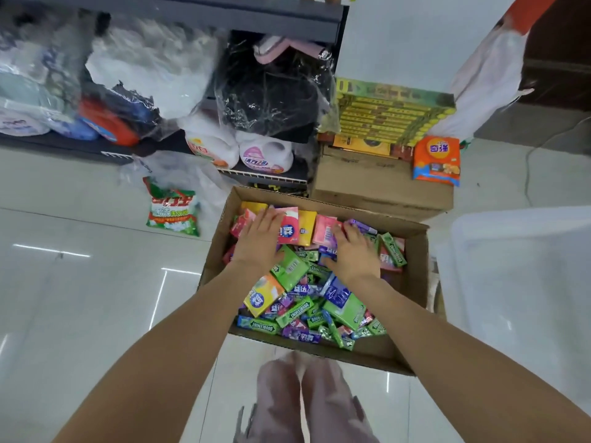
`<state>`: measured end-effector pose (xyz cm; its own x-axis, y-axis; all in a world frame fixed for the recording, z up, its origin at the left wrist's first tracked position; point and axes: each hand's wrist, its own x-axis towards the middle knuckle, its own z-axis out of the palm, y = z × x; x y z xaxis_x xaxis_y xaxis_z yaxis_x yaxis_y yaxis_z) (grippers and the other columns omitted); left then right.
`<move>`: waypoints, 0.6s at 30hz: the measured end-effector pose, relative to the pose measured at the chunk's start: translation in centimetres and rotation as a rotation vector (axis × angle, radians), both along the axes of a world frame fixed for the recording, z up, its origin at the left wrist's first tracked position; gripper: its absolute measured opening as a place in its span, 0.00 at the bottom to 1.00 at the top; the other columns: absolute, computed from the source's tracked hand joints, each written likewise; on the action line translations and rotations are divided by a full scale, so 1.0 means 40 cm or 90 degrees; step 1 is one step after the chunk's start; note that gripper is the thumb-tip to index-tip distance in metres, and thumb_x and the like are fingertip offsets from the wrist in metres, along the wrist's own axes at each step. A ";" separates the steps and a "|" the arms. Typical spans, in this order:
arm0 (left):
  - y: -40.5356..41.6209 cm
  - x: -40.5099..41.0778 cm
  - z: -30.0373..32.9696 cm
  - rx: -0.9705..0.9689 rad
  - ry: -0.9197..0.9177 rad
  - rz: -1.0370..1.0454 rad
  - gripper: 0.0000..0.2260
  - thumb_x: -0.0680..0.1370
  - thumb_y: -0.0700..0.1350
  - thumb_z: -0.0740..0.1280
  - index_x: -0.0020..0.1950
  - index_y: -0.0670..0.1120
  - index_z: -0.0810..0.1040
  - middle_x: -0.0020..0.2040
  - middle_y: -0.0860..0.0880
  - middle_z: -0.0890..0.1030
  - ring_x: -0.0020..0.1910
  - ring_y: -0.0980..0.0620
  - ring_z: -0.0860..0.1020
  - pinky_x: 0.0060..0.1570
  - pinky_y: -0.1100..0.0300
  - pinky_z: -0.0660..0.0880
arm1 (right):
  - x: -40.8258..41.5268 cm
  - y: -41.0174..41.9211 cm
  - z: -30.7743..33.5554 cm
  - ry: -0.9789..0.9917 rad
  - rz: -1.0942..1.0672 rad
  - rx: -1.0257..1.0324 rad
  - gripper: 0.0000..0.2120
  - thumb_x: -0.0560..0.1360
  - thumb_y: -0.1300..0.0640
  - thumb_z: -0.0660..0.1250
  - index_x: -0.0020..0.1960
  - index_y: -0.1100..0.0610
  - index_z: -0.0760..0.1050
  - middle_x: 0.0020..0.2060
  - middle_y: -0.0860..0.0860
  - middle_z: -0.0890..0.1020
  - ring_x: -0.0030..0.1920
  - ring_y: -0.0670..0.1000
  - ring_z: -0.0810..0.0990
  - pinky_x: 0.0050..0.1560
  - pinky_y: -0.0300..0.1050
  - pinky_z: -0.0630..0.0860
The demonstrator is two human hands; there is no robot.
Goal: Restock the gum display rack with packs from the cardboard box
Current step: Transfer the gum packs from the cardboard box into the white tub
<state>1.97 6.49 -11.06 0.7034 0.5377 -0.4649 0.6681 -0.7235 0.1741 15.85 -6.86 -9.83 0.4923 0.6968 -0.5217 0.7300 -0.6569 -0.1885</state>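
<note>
Far left: dark shelf unit (pixel 105 153) at floor level, stuffed with plastic-wrapped goods; two white detergent bottles (pixel 240 150) on its lower ledge. A green-and-red detergent bag (pixel 172 211) lies on the tiled floor (pixel 80 266), well to the left of the left fingers.

Centre: open cardboard box (pixel 415 282) on the floor, full of loose gum packs (pixel 297 310), green, purple, blue, yellow and pink, jumbled.

Left hand (pixel 260 239) is inside the box at its far left part, palm down, fingers (pixel 267 215) stretched fairly straight and lying flat over pink packs. A pink-and-white pack (pixel 287 227) sits just right of those fingers, touching the hand's edge; a yellow pack (pixel 307 227) lies beside that. A green pack (pixel 289 268) lies just below the palm heel. No curl round anything visible.

Right hand (pixel 353 252) is also in the box, palm down, fingers bent over the packs at the far middle, tips by a pink pack (pixel 324 230) and a purple pack (pixel 363 226). Cannot tell whether it grips one; fingertips are hidden against the pile.

Beyond the right fingers: a second, closed carton (pixel 377 183) carrying a stack of yellow-green flat boxes (pixel 390 116) and an orange bag (pixel 436 161).

Far right: translucent plastic bin (pixel 518 276) beside the box. No gum rack in view.

Bottom centre: pale pink trouser legs (pixel 307 404).
</note>
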 end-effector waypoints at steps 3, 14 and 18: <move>-0.005 -0.010 -0.025 0.030 -0.037 0.015 0.36 0.76 0.45 0.67 0.77 0.47 0.48 0.78 0.48 0.51 0.76 0.47 0.51 0.74 0.52 0.52 | -0.018 -0.001 -0.017 0.000 -0.042 0.014 0.39 0.74 0.47 0.68 0.76 0.55 0.50 0.74 0.54 0.59 0.73 0.57 0.57 0.72 0.51 0.58; 0.023 -0.071 -0.023 -0.065 -0.258 -0.010 0.26 0.74 0.27 0.61 0.71 0.43 0.68 0.68 0.43 0.72 0.68 0.44 0.69 0.69 0.56 0.62 | -0.027 0.012 0.004 -0.003 -0.149 0.134 0.19 0.77 0.63 0.59 0.68 0.58 0.69 0.45 0.62 0.80 0.47 0.61 0.78 0.41 0.48 0.72; 0.029 -0.078 0.032 -0.090 -0.314 0.059 0.23 0.73 0.24 0.60 0.65 0.41 0.75 0.64 0.42 0.77 0.65 0.46 0.74 0.68 0.59 0.65 | -0.021 0.000 0.044 0.115 -0.236 0.200 0.04 0.78 0.62 0.62 0.48 0.61 0.75 0.31 0.54 0.74 0.27 0.47 0.68 0.27 0.39 0.61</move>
